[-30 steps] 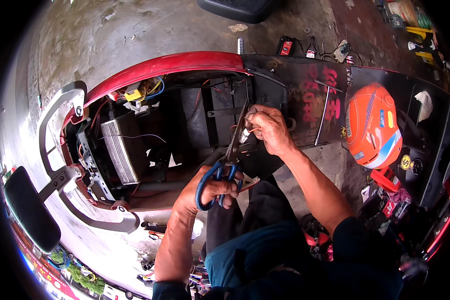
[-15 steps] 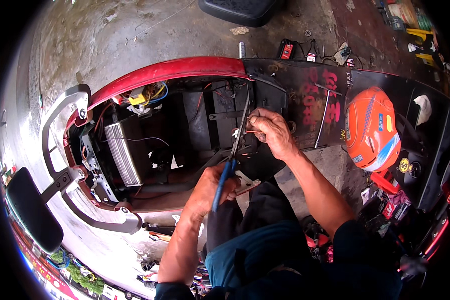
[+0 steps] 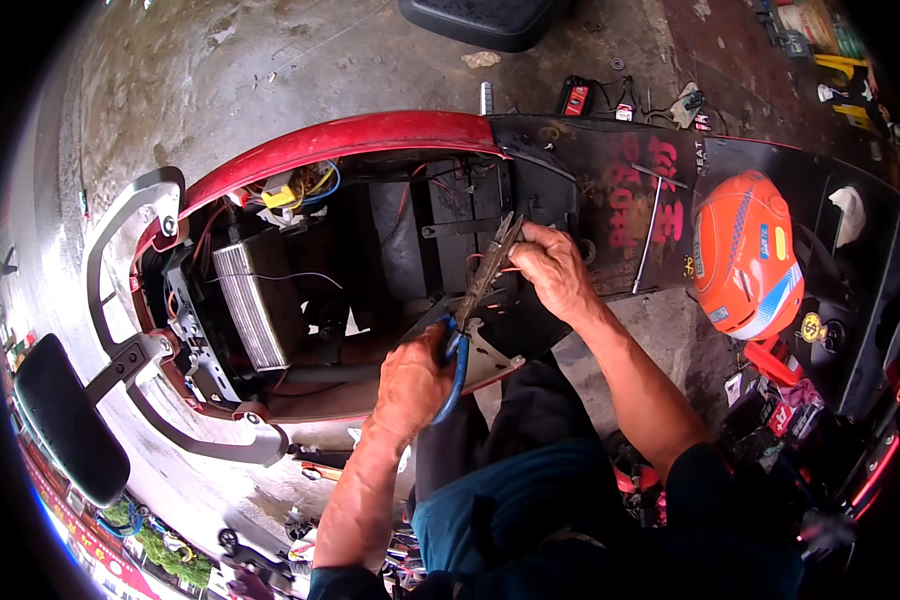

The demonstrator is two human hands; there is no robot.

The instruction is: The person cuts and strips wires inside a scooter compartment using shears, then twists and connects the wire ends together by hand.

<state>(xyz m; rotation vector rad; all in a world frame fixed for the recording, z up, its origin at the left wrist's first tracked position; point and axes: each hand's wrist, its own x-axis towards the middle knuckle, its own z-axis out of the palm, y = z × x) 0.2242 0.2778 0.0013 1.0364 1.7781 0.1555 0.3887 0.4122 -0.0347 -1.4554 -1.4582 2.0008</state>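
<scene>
Scissors (image 3: 485,275) tilted further rightward — left hand (image 3: 412,382) clasped round blue handles (image 3: 460,372), right hand (image 3: 555,270) curled, its hold unclear.

At lower left the ground (image 3: 185,485) is whitened by glare; the compartment (image 3: 365,265) is deeply shadowed; edges are bent.
</scene>
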